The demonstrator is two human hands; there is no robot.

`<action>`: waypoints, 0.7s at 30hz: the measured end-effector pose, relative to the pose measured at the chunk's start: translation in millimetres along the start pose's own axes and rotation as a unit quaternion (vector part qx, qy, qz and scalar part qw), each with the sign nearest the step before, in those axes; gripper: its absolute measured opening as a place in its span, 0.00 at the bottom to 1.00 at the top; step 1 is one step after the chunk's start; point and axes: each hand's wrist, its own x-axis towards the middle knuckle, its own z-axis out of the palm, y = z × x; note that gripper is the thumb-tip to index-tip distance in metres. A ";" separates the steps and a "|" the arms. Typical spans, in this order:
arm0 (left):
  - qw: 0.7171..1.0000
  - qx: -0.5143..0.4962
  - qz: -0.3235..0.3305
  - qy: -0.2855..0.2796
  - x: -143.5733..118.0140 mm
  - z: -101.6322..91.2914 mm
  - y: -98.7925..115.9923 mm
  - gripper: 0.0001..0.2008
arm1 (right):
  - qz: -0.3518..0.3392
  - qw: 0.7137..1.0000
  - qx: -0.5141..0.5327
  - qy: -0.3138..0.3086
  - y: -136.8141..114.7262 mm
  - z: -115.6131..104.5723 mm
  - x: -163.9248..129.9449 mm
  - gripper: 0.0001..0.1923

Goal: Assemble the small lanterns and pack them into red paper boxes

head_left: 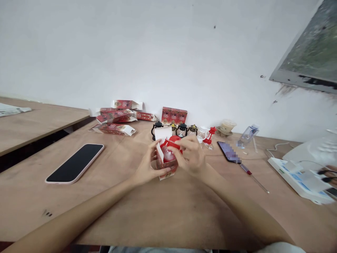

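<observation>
My left hand (149, 163) is closed around a small red carton (166, 174), its thumb along the near side. The carton's white flap (163, 133) stands up at the back. Partly inside the carton sits a red mini lantern (168, 154) with a clear globe. My right hand (191, 154) pinches the lantern's red upper part from the right. Just behind both hands stands a row of small lanterns: black ones (182, 130), a white one (202, 133) and a red one (210, 135).
Red cartons (114, 117) lie piled at the back left, and three closed boxes (174, 116) stand by the wall. A phone (76, 163) lies left. On the right are another phone (229, 151), a screwdriver (254, 181), a cup (225, 128), a bottle (248, 135) and a power strip (295, 179).
</observation>
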 end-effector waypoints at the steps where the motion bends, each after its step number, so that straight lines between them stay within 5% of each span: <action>1: 1.000 -0.008 -0.012 -0.002 1.4 -0.7 -0.7 0.41 | 0.004 1.000 0.005 0.000 2.4 -1.8 8.8 0.16; 7: 0.998 -0.027 -0.052 0.015 4.4 -2.5 2.5 0.37 | 0.043 0.997 0.023 -0.060 19.0 -0.8 28.9 0.11; 11: 0.997 -0.039 -0.063 0.031 1.2 0.9 6.3 0.39 | -0.067 0.995 -0.022 -0.071 27.2 7.2 13.5 0.09; 14: 0.994 -0.056 -0.073 0.054 -0.2 3.8 8.3 0.37 | -0.143 0.977 -0.085 -0.135 27.7 3.1 4.2 0.12; 18: 0.991 -0.093 -0.081 0.055 0.4 4.9 8.8 0.34 | -0.149 0.958 -0.084 -0.232 24.2 -7.6 -2.4 0.08; 21: 0.991 -0.102 -0.075 0.051 1.3 4.7 6.2 0.34 | -0.129 0.965 -0.052 -0.224 21.5 -7.7 -6.9 0.09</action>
